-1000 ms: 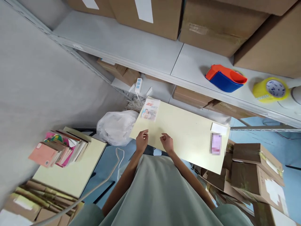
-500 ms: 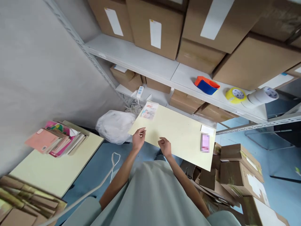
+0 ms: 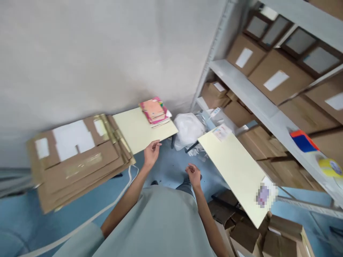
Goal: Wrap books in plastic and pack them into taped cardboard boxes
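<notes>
Just then I had the left hand at the near edge of the left counter, its fingers loosely bent with a narrow gap to the thumb; whether it touched the edge, I couldn't tell. The stack of books, with a salmon-pink cover on top, lay on that counter straight ahead of the left hand and apart from it. Left of the same hand I saw flattened cartons piled up. My right hand hung over the blue floor, fingers curled in towards the thumb, though I couldn't tell if the tips met. Ahead of it, between both counters, sat a white plastic bag. To its right stood the right counter, bearing a printed sheet at the far end and a pixelated purple item nearer the other end.
</notes>
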A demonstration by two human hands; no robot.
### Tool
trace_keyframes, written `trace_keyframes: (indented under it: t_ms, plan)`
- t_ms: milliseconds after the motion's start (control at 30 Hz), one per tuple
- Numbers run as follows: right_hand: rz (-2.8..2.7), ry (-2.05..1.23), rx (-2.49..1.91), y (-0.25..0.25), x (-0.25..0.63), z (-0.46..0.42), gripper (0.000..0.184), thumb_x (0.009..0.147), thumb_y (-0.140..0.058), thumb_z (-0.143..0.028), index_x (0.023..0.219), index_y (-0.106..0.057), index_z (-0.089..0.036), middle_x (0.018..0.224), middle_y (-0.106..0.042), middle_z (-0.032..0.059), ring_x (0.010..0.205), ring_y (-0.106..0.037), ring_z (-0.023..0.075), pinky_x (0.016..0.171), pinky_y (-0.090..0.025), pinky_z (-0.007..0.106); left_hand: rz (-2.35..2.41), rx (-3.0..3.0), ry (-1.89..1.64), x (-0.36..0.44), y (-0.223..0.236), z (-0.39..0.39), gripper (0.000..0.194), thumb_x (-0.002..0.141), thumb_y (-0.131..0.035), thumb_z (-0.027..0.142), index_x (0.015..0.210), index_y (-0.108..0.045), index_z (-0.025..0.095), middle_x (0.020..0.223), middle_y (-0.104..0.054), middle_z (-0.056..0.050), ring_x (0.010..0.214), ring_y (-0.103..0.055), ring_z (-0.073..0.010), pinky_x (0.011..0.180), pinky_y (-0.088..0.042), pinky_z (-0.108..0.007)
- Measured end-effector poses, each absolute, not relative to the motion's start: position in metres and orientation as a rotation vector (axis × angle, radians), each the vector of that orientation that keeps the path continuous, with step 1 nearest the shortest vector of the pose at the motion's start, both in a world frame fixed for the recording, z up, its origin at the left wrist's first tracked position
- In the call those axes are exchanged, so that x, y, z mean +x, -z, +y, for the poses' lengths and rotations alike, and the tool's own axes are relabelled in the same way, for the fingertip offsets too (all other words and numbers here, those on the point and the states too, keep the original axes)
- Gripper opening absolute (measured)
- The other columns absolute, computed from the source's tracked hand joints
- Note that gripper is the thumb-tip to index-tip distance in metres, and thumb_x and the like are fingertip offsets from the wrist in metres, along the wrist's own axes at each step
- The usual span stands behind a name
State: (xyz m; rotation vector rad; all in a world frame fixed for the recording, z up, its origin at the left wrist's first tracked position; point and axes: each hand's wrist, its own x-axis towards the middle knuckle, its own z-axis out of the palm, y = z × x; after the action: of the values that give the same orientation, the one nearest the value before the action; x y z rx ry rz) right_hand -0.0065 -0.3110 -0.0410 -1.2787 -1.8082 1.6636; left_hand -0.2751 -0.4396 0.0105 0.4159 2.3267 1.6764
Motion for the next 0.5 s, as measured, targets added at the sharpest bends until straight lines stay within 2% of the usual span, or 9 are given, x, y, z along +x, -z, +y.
trace_keyframes:
  t_ms: [133, 200, 333, 433, 500]
  plan:
    - [-1.875, -1.786, -1.220, 0.038, -0.046, -0.366, 0.054, 0.078, -0.079, -0.065, 0.111, -0.078, -0.022, 0.097, -0.084, 0.0118, 0.084, -0.083, 0.0312, 0.083, -0.069, 0.047, 2.537, 0.078, -1.604, -0.319, 0.001, -0.561, 0.039, 0.100, -0.054, 0.029, 0.131, -0.072, 0.013, 0.118, -0.084, -0.016, 0.113, -0.080, -0.0269, 0.108, -0.061, -0.042]
    - [-1.931, -1.837, -1.173, 0.033, -0.067, -0.386, 0.054, 0.077, -0.081, -0.064, 0.111, -0.078, -0.022, 0.096, -0.084, 0.0119, 0.084, -0.082, 0.0313, 0.083, -0.070, 0.047, 2.650, -0.057, -1.500, -0.337, 0.005, -0.613, 0.044, 0.097, -0.055, 0.021, 0.138, -0.069, 0.014, 0.132, -0.080, -0.017, 0.126, -0.076, -0.0286, 0.114, -0.058, -0.045]
    - [-2.046, -1.888, -1.064, 0.019, -0.105, -0.413, 0.053, 0.079, -0.081, -0.063, 0.111, -0.079, -0.021, 0.100, -0.084, 0.0120, 0.085, -0.082, 0.0300, 0.083, -0.070, 0.046, 2.830, -0.123, -1.119, -0.363, 0.016, -0.685, 0.068, 0.087, -0.063, 0.011, 0.155, -0.058, 0.008, 0.160, -0.061, -0.027, 0.156, -0.053, -0.0378, 0.132, -0.042, -0.053]
    - [-2.112, -1.872, -1.010, 0.008, -0.123, -0.424, 0.050, 0.081, -0.081, -0.061, 0.111, -0.079, -0.022, 0.103, -0.084, 0.0111, 0.085, -0.082, 0.0283, 0.084, -0.069, 0.045, 2.808, -0.013, -0.802, -0.373, 0.031, -0.706, 0.087, 0.081, -0.065, 0.006, 0.165, -0.043, -0.003, 0.173, -0.040, -0.035, 0.168, -0.034, -0.0453, 0.135, -0.036, -0.060]
    - [-2.145, -1.844, -0.998, 0.003, -0.129, -0.429, 0.049, 0.082, -0.081, -0.060, 0.112, -0.079, -0.022, 0.102, -0.084, 0.0105, 0.084, -0.082, 0.0276, 0.085, -0.069, 0.044, 2.779, 0.071, -0.701, -0.378, 0.042, -0.710, 0.089, 0.083, -0.062, 0.004, 0.168, -0.037, -0.007, 0.177, -0.030, -0.039, 0.171, -0.023, -0.0476, 0.135, -0.031, -0.065]
